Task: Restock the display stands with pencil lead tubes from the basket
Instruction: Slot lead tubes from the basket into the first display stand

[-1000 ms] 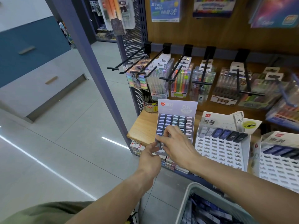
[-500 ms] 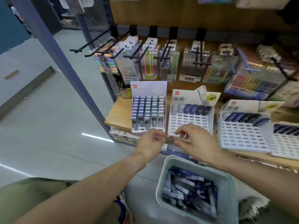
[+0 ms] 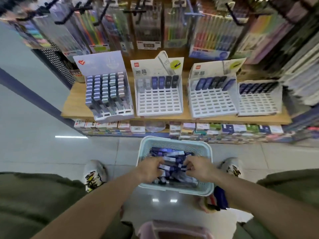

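Observation:
A pale blue basket (image 3: 175, 141) stands on the floor between my feet, filled with several blue and white pencil lead tubes (image 3: 170, 154). My left hand (image 3: 151, 167) and my right hand (image 3: 198, 167) are both down inside it, fingers curled among the tubes; the blur hides whether either one grips a tube. Above, on the wooden shelf (image 3: 76, 100), stand several display stands. The left stand (image 3: 107, 91) is nearly full. The second stand (image 3: 158, 94), third stand (image 3: 211, 95) and fourth stand (image 3: 258, 99) each hold only a top row of tubes.
Packs of pens hang on black hooks (image 3: 148, 23) above the shelf. Small boxes (image 3: 189, 129) line the lower shelf behind the basket. A pink container (image 3: 172, 229) sits near my lap. My shoes (image 3: 94, 173) flank the basket on the grey tiled floor.
Both hands left the front of the left stand and dropped into the basket. My view tilted down, so the basket and floor fill the lower frame.

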Action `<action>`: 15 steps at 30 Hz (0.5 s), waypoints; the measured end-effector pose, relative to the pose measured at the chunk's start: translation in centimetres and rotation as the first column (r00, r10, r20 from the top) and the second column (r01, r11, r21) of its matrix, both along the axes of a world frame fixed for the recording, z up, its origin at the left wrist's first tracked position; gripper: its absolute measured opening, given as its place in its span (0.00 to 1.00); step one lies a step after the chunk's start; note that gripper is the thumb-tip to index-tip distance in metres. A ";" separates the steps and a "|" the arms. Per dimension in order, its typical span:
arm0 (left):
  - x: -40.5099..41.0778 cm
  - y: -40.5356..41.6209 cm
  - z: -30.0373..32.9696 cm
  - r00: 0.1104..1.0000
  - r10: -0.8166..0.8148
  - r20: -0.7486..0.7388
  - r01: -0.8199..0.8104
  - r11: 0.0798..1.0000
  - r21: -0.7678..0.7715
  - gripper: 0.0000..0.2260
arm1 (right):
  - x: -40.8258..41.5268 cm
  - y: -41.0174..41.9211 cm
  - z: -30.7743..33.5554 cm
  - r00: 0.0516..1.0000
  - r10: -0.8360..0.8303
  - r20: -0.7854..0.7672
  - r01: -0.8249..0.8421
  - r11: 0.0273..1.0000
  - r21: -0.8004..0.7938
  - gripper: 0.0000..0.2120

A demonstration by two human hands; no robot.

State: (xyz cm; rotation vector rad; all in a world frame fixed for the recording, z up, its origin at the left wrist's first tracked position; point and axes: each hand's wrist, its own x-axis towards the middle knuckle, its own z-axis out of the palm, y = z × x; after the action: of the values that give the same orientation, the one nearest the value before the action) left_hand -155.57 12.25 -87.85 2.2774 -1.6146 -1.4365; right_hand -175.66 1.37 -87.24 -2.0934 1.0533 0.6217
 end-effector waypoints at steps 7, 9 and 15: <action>-1.6 0.0 -4.7 0.990 -0.019 0.137 0.022 1.000 -0.015 0.20 | 2.9 2.6 -6.7 0.945 -0.314 0.093 0.300 0.944 0.139 0.20; -1.9 0.1 -5.4 0.989 -0.026 0.145 0.031 0.999 -0.031 0.19 | 3.7 3.3 -7.9 0.927 -0.357 0.114 0.346 0.932 0.108 0.18; -1.3 0.4 -6.8 0.983 -0.017 0.184 0.030 0.997 -0.072 0.14 | 4.3 2.9 -9.1 0.935 -0.340 0.097 0.341 0.940 0.013 0.07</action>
State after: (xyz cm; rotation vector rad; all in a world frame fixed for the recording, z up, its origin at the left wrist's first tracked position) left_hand -156.89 12.61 -94.68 2.4187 -1.7154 -1.1795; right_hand -171.34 4.24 -96.38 -1.8610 1.3214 0.3411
